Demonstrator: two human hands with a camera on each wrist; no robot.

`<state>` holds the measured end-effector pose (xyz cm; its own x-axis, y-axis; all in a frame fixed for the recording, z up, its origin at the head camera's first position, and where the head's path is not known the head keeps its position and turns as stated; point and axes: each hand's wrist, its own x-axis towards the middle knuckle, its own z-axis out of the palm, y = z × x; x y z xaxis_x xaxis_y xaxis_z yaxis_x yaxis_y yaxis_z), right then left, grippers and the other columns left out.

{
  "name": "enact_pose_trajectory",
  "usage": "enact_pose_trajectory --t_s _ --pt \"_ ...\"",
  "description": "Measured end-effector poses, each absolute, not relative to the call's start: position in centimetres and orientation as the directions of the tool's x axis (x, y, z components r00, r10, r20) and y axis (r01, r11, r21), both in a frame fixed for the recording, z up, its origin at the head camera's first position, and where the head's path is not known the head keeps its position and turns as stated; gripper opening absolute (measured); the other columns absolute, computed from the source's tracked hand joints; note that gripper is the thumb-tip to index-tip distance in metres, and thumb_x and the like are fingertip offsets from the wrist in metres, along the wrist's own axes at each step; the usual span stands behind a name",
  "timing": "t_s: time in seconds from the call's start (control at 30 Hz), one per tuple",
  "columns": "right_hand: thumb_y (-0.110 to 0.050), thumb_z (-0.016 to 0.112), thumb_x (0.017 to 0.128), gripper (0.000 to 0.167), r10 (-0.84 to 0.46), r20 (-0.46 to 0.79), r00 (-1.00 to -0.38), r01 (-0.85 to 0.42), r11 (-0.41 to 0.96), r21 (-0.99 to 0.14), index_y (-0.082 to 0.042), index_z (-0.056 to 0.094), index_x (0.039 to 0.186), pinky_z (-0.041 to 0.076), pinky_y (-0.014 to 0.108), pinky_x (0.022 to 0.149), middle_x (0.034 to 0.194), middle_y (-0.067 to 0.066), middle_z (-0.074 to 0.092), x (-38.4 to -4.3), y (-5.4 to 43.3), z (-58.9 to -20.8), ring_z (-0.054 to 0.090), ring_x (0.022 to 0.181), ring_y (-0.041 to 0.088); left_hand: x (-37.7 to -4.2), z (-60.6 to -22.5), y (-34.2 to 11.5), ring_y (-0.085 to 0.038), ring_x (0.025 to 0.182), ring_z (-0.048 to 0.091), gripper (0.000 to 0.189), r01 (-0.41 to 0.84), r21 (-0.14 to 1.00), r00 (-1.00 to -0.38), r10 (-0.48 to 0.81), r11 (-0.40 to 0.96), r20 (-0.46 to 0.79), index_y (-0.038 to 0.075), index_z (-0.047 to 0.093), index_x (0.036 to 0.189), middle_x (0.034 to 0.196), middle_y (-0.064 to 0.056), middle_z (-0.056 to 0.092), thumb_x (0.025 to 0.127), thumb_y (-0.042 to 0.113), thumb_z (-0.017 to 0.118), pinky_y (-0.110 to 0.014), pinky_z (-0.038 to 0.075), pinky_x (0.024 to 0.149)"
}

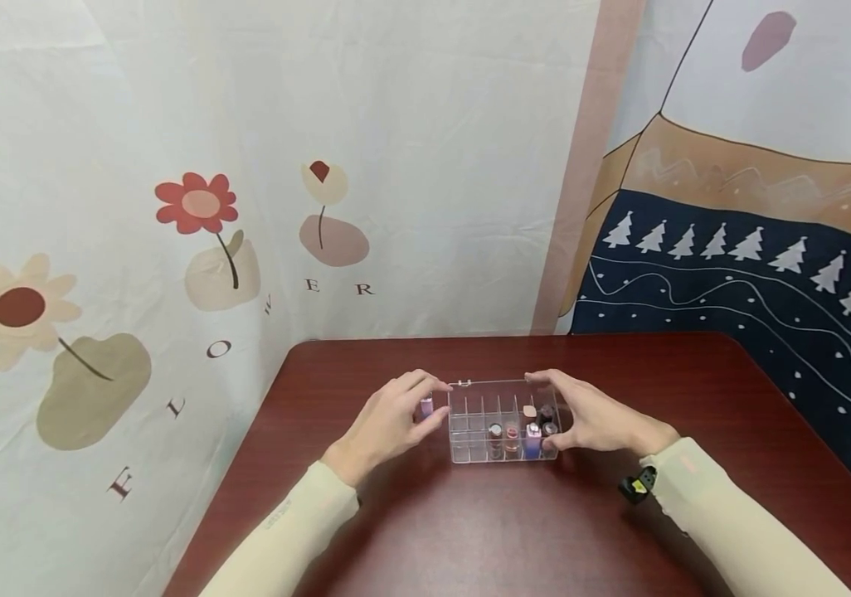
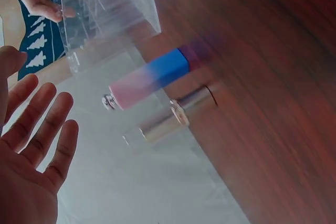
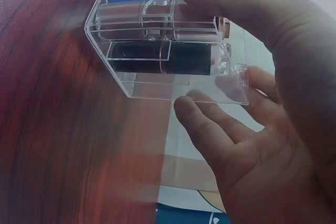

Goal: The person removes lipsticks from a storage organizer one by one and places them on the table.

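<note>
A clear divided organizer point(image 1: 470, 448) stands on the table, with several lipstick tubes in its right-hand compartments. Among them is a pink-and-blue tube point(image 1: 533, 444); a black tube point(image 3: 184, 59) shows through the side wall in the right wrist view. My right hand point(image 1: 593, 414) grips the organizer's right end, thumb at the front and fingers toward the back. At the left end, my left hand point(image 1: 391, 414) has its fingers extended and holds nothing. Close to that hand, a second pink-and-blue tube point(image 2: 152, 78) and a gold-banded tube point(image 2: 178, 114) stand outside the organizer.
The dark red wooden table point(image 1: 500, 531) has rounded far corners. Behind it hangs a pale printed cloth point(image 1: 425, 166) with flowers and letters, and a navy section with trees lies to the right. A black device point(image 1: 638, 485) is at the right wrist.
</note>
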<state>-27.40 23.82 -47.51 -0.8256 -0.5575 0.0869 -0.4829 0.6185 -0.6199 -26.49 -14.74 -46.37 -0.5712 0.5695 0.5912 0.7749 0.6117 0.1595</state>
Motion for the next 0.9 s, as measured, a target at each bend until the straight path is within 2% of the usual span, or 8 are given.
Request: enact_pose_trajectory --t_s 0.1,0.27,0.33,0.47,0.7,0.9 --pt "-0.023 0.105 0.086 0.107 -0.554 0.093 -0.827 -0.483 0.616 -0.622 -0.015 0.044 0.174 0.057 0.071 0.123 0.168 0.017 0.062 -27.4 23.8 -47.6 0.068 0.147 0.038 -26.5 -46.3 -14.0 -0.020 0.090 0.076 0.030 0.785 0.137 -0.555 0.589 0.604 0.587 0.014 0.082 0.130 0.123 0.001 0.082 0.102 0.023 0.091 -0.038 0.068 0.091" --pt "-0.024 0.106 0.085 0.105 -0.555 0.116 -0.823 -0.495 0.604 -0.625 -0.014 0.046 0.172 0.058 0.070 0.121 0.165 0.016 0.065 -27.5 23.8 -47.8 0.071 0.143 0.036 -26.6 -46.2 -12.8 -0.020 0.109 0.082 0.032 0.809 0.094 -0.516 0.624 0.580 0.587 0.015 0.082 0.130 0.125 0.001 0.083 0.101 0.024 0.092 -0.040 0.069 0.097" --pt "-0.024 0.106 0.086 0.105 -0.555 0.121 -0.823 -0.496 0.599 -0.629 -0.014 0.046 0.171 0.058 0.070 0.121 0.164 0.016 0.066 -27.4 23.7 -47.9 0.072 0.142 0.035 -26.6 -46.2 -12.4 -0.019 0.108 0.082 0.032 0.817 0.082 -0.503 0.636 0.571 0.585 0.016 0.082 0.129 0.124 0.001 0.083 0.100 0.024 0.093 -0.038 0.069 0.095" --pt "-0.025 0.106 0.086 0.104 -0.556 0.130 -0.821 -0.500 0.588 -0.636 -0.014 0.047 0.170 0.059 0.070 0.120 0.163 0.018 0.066 -27.3 23.7 -47.9 0.073 0.140 0.034 -26.6 -46.3 -11.7 -0.016 0.095 0.079 0.031 0.820 0.072 -0.499 0.649 0.567 0.575 0.018 0.082 0.128 0.120 0.001 0.084 0.101 0.025 0.094 -0.033 0.068 0.083" --pt "-0.024 0.105 0.086 0.103 -0.555 0.134 -0.821 -0.501 0.588 -0.635 -0.017 0.047 0.170 0.062 0.068 0.117 0.164 0.017 0.066 -27.3 23.7 -47.9 0.072 0.139 0.034 -26.6 -46.5 -11.1 -0.016 0.099 0.079 0.032 0.819 0.101 -0.530 0.676 0.565 0.513 0.015 0.082 0.132 0.122 0.000 0.082 0.104 0.028 0.090 -0.031 0.067 0.089" --pt "-0.024 0.105 0.086 0.103 -0.558 0.141 -0.818 -0.509 0.586 -0.631 -0.016 0.047 0.170 0.062 0.069 0.116 0.162 0.017 0.066 -27.2 23.8 -48.0 0.072 0.139 0.036 -26.5 -46.8 -10.6 -0.015 0.094 0.076 0.031 0.838 0.090 -0.506 0.703 0.539 0.501 0.017 0.081 0.132 0.118 0.002 0.078 0.104 0.026 0.091 -0.027 0.067 0.088"
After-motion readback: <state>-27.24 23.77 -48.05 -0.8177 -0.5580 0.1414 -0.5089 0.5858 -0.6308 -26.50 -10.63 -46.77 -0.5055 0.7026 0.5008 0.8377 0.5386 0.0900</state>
